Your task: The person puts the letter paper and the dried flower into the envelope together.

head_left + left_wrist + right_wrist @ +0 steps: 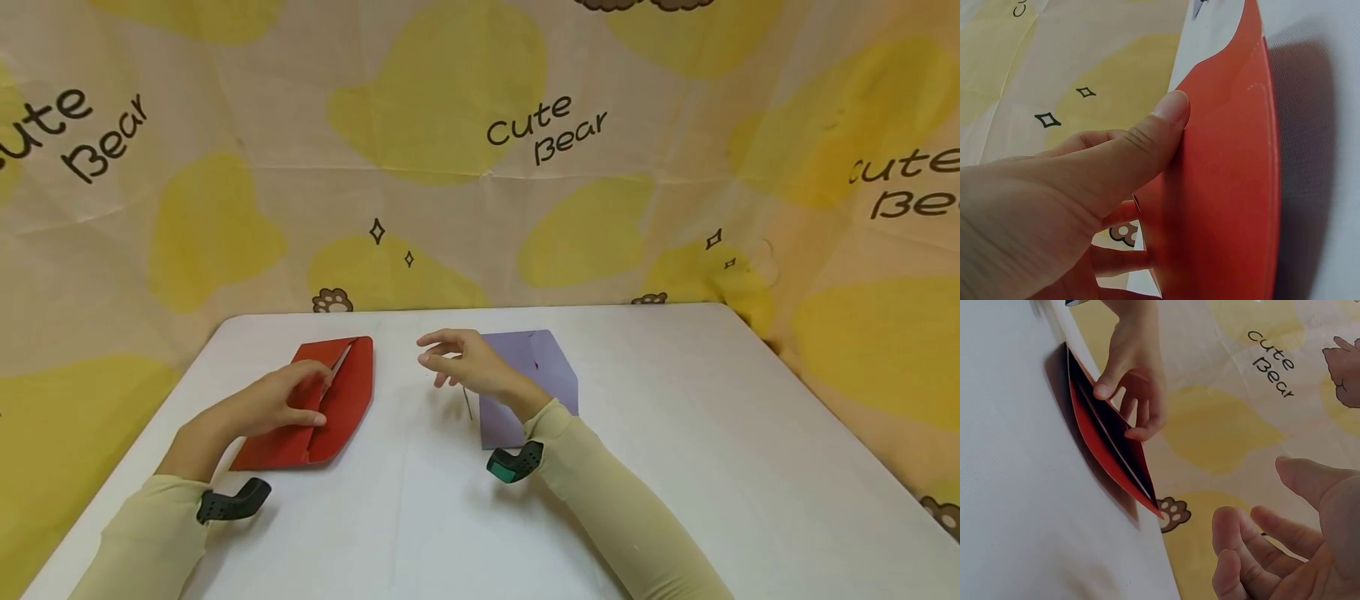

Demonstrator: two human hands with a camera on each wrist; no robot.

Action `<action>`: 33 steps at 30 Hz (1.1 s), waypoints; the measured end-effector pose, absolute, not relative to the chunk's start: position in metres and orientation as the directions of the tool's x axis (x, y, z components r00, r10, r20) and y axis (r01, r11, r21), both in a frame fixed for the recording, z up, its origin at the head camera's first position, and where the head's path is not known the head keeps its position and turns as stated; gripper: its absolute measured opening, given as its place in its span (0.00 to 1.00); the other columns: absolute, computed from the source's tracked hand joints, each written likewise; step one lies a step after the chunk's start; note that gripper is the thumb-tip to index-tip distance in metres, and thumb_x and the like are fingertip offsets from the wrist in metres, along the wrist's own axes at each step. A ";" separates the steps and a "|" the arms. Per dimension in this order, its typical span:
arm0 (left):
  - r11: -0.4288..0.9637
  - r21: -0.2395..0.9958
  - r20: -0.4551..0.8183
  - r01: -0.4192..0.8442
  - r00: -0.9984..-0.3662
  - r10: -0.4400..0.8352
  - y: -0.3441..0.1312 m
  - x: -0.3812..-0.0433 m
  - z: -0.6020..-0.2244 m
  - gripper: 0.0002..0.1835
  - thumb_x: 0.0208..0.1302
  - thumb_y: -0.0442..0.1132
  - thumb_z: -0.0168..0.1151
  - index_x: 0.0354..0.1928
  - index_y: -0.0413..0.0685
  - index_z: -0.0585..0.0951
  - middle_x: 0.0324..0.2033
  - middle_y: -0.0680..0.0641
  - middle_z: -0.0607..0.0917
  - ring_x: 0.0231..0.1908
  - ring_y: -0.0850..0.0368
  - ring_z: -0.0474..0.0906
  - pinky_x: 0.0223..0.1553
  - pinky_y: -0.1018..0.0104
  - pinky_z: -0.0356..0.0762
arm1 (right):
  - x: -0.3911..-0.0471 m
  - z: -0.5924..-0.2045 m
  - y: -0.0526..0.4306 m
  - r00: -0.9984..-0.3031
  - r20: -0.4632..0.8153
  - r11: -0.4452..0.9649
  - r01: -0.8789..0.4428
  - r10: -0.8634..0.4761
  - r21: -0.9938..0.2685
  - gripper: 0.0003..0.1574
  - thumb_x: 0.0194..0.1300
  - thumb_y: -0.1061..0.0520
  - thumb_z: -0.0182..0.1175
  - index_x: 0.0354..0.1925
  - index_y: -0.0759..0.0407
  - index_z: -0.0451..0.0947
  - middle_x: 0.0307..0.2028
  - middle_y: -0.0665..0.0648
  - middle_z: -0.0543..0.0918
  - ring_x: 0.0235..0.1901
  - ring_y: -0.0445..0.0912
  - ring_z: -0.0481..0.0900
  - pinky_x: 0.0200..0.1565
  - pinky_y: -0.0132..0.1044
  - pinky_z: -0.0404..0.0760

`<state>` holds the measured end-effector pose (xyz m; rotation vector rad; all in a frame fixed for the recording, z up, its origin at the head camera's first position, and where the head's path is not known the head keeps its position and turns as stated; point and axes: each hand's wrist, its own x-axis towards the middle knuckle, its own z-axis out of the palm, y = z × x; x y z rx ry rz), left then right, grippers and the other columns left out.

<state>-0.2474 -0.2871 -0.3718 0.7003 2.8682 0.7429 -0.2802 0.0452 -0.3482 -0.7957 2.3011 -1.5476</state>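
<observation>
On the left side of the table my left hand (281,404) holds a red envelope (348,417) by its pocket, thumb and fingers apart along the edge. The pocket gapes, and a pale paper edge (341,360) shows inside it. In the right wrist view the opening of the red envelope (1094,431) bows out, dark within. The left thumb (1172,109) presses on the red paper in the left wrist view. My right hand (476,362) hovers with loosely bent fingers, holding nothing. Beneath its wrist lies a purple envelope (551,358), partly covered by the hand and forearm.
A thin dark strand (468,403) shows beside the purple envelope's left edge. Both envelopes lie on a white table (712,417). Behind it hangs a yellow-patterned cloth (450,100) with printed words. Each wrist wears a black band.
</observation>
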 end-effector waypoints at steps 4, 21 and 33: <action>0.777 0.483 0.018 0.403 -0.892 0.451 -0.287 -0.247 -0.372 0.28 0.55 0.47 0.77 0.52 0.46 0.74 0.50 0.44 0.79 0.55 0.42 0.72 0.59 0.37 0.76 | -0.280 -0.348 0.046 -0.822 0.084 0.285 -0.289 -0.564 -0.914 0.24 0.73 0.54 0.59 0.64 0.58 0.75 0.55 0.66 0.84 0.40 0.66 0.85 0.36 0.31 0.79; 0.772 0.484 0.022 0.412 -0.888 0.460 -0.287 -0.246 -0.373 0.27 0.55 0.48 0.77 0.52 0.46 0.75 0.50 0.44 0.79 0.55 0.42 0.72 0.59 0.37 0.75 | -0.285 -0.347 0.056 -0.834 0.077 0.282 -0.270 -0.546 -0.921 0.24 0.73 0.54 0.59 0.64 0.58 0.75 0.56 0.66 0.83 0.29 0.41 0.84 0.38 0.35 0.80; 0.775 0.477 0.023 0.413 -0.888 0.459 -0.289 -0.247 -0.372 0.28 0.55 0.46 0.77 0.53 0.46 0.75 0.50 0.45 0.79 0.55 0.43 0.72 0.58 0.39 0.77 | -0.293 -0.348 0.069 -0.824 0.045 0.307 -0.260 -0.565 -0.915 0.25 0.73 0.54 0.59 0.65 0.61 0.74 0.60 0.69 0.81 0.34 0.52 0.86 0.39 0.35 0.81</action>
